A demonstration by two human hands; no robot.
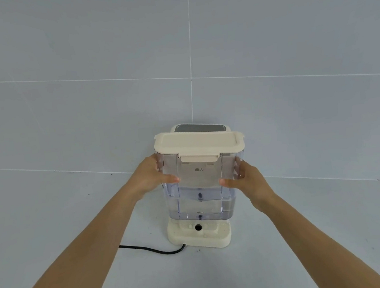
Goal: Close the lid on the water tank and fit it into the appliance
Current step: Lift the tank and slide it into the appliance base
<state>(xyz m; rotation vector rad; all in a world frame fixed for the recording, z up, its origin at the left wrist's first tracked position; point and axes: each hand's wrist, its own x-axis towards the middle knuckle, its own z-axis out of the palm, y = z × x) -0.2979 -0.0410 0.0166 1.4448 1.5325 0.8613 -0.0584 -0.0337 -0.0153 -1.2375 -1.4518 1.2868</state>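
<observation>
Tank [200, 187]: clear plastic, cream lid [198, 143] shut flat on top, front latch down.
Where: upright over the cream appliance [200, 235] base; whether seated I cannot tell.
Hands: my left hand [151, 176] and right hand [249, 181] press its two sides, thumbs on the front face.
Axis: long axis vertical, lid up, latch side towards me.
Cord [148, 250]: black, trailing left on the floor.

Soft, even, bright light; faint shadows; wide-angle bowing.
</observation>
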